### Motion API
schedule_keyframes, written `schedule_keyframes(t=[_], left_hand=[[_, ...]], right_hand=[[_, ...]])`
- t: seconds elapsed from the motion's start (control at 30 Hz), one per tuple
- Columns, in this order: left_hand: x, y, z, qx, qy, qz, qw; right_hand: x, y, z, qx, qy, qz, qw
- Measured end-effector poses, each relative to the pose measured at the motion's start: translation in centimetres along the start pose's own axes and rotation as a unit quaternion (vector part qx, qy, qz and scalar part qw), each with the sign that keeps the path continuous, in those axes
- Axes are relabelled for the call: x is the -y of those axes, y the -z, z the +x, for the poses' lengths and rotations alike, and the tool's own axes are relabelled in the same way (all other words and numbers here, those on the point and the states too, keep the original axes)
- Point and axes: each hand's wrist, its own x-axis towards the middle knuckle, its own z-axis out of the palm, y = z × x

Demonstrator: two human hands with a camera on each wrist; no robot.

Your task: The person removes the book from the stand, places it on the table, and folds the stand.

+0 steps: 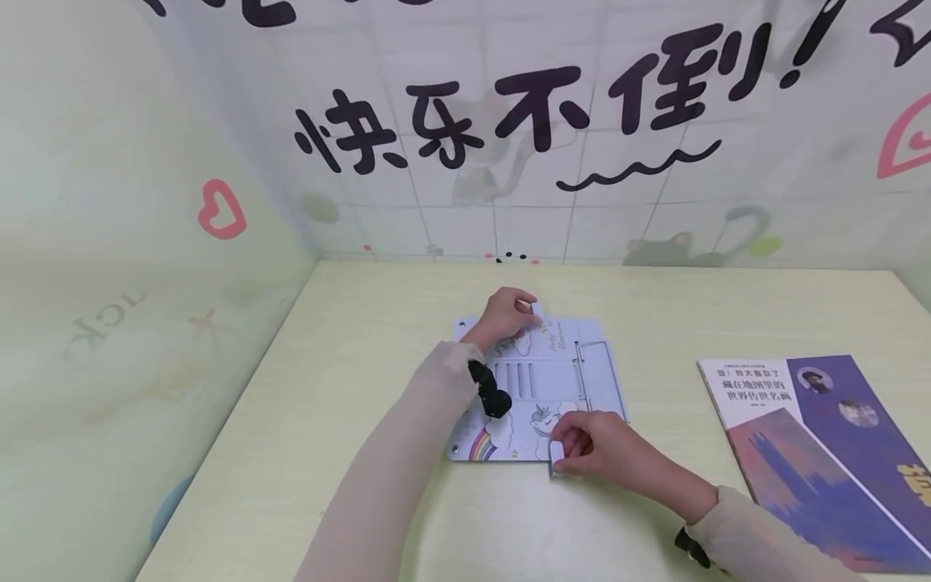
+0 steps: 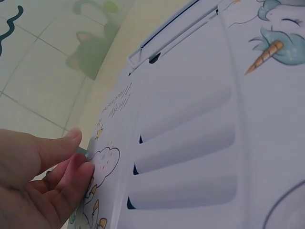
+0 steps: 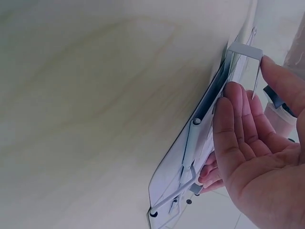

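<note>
A white folding book stand (image 1: 556,380) printed with unicorns, clouds and a rainbow lies flat on the table. It has slots across its middle and a bent wire bracket (image 3: 174,193) on the right part. My left hand (image 1: 509,314) pinches a small page clip (image 1: 537,309) at the stand's far edge; in the left wrist view thumb and fingers meet on this clip. At the near edge my right hand (image 1: 604,449) grips a second page clip (image 1: 557,459). The right wrist view shows that clip as a bent metal strip (image 3: 245,50) between thumb and fingers.
Two overlapping books (image 1: 815,453) with purple and painted covers lie at the right of the table (image 1: 349,356). Behind the table rises a printed curtain (image 1: 451,226) with large characters. Another curtain side (image 1: 145,242) borders the table on the left.
</note>
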Motion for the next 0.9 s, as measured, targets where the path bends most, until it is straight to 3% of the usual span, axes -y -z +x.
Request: schedule_keyframes(t=[0.33, 0.9], left_hand=[[0.12, -0.26, 0.16, -0.011, 0.012, -0.008, 0.9998], [0.27, -0.1, -0.15, -0.002, 0.013, -0.007, 0.9999]], right_hand=[[-0.21, -0.16, -0.22, 0.017, -0.009, 0.009, 0.9998], [-0.73, -0.06, -0.17, 0.031, 0.021, 0.005, 0.9993]])
